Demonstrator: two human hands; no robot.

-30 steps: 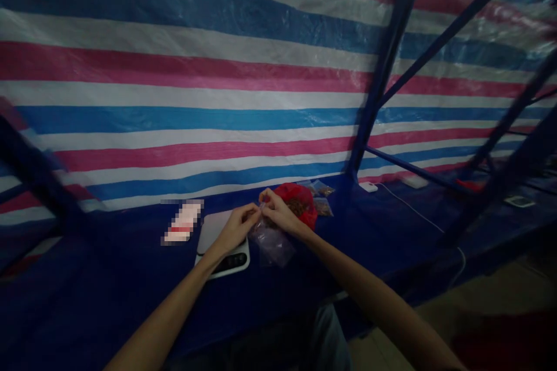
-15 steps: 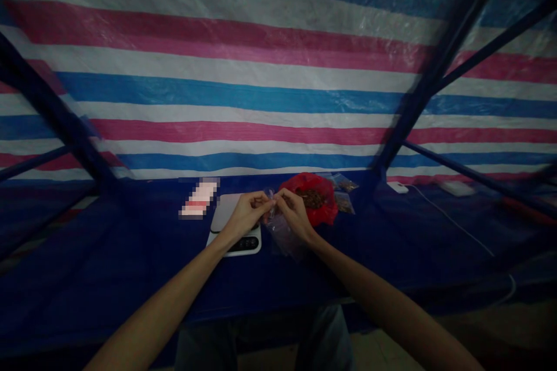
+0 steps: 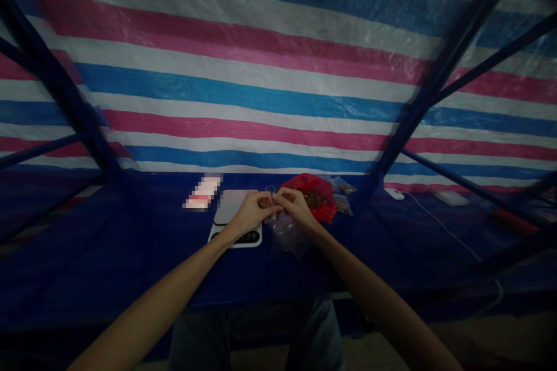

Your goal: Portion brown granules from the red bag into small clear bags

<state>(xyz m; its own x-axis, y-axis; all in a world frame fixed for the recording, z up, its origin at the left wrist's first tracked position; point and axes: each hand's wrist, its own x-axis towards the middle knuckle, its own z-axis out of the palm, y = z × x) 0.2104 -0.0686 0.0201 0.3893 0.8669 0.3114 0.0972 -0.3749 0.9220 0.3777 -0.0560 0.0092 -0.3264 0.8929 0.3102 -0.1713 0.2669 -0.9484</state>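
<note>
My left hand [image 3: 252, 213] and my right hand [image 3: 295, 207] meet over the blue-covered table [image 3: 130, 255], both pinching the top edge of a small clear plastic bag [image 3: 288, 231] that hangs down between them. A white digital scale [image 3: 235, 221] lies under my left hand. Just behind my right hand sits a red plastic bag [image 3: 317, 197] holding brown pieces.
Small filled clear bags [image 3: 343, 196] lie right of the red bag. A blurred pink-white card [image 3: 202, 192] lies left of the scale. A white charger with cable [image 3: 394, 192] rests further right. Dark blue frame poles [image 3: 418, 98] cross before a striped tarp wall.
The view has swung so the hands now sit mid-frame. Both hands stay pinched on the clear bag's top and have shifted slightly over the scale's right edge.
</note>
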